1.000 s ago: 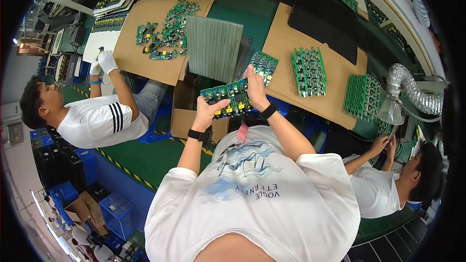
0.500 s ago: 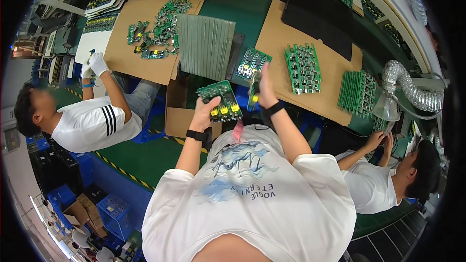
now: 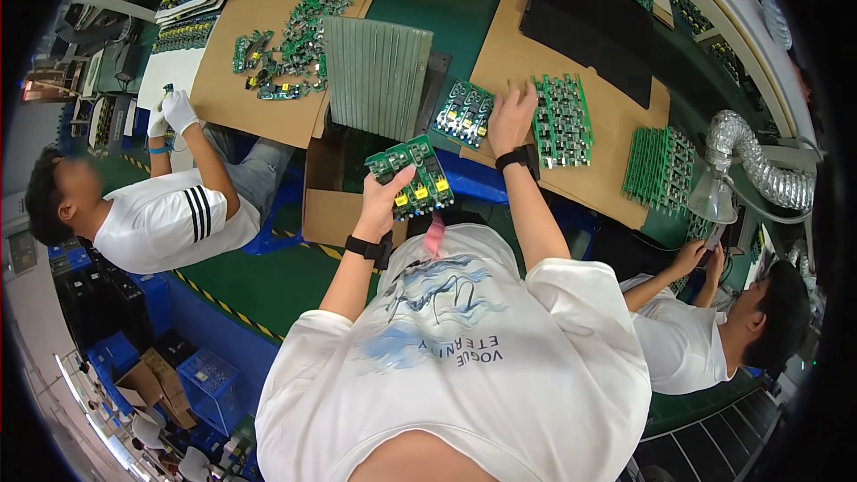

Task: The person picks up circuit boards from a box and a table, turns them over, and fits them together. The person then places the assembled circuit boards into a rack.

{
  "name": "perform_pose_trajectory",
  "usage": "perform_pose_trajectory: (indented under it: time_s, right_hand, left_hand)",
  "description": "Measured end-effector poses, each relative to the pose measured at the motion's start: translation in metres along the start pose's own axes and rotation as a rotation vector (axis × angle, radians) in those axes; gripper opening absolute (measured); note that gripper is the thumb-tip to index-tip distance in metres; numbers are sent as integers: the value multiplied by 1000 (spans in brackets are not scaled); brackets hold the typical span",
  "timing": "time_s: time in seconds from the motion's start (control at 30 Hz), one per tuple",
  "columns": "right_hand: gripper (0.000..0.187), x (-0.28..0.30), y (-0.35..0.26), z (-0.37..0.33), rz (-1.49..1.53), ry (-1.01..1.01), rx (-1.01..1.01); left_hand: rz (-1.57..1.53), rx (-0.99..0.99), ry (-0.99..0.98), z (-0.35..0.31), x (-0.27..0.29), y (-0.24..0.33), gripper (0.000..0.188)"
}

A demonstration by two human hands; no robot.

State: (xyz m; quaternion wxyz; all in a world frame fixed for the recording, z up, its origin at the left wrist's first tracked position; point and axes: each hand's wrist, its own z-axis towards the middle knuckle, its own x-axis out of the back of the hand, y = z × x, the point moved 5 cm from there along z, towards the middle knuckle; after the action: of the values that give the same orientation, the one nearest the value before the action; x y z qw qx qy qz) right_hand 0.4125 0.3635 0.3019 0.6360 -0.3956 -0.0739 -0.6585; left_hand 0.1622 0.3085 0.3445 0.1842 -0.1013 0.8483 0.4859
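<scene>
While the left hand [image 3: 386, 199] grips a green circuit board [image 3: 412, 177] above the cardboard box [image 3: 326, 205], the right hand [image 3: 511, 114] — open, palm flat — presses boards [image 3: 561, 119] on the cardboard sheet [image 3: 616, 180] (best steadied, edges squared).

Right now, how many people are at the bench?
3. One in the middle, left hand holding a green circuit board, right hand on the cardboard sheet. One seated at left, gloved. One at right. Others may be hidden.
</scene>
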Motion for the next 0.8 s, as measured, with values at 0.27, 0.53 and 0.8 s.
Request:
perform_pose_trajectory:
  time_s: [0.27, 0.53, 0.8]
  right_hand:
    - [41, 58, -110, -18, 928, -680, -376]
    - [53, 85, -117, 2, 846, -593, -446]
    - [58, 92, -132, 6, 1010, -686, -450]
  left_hand:
    - [333, -263, 144, 0, -23, 22, 27]
    - [547, -385, 78, -19, -39, 46, 21]
    - [379, -393, -51, -24, -29, 66, 21]
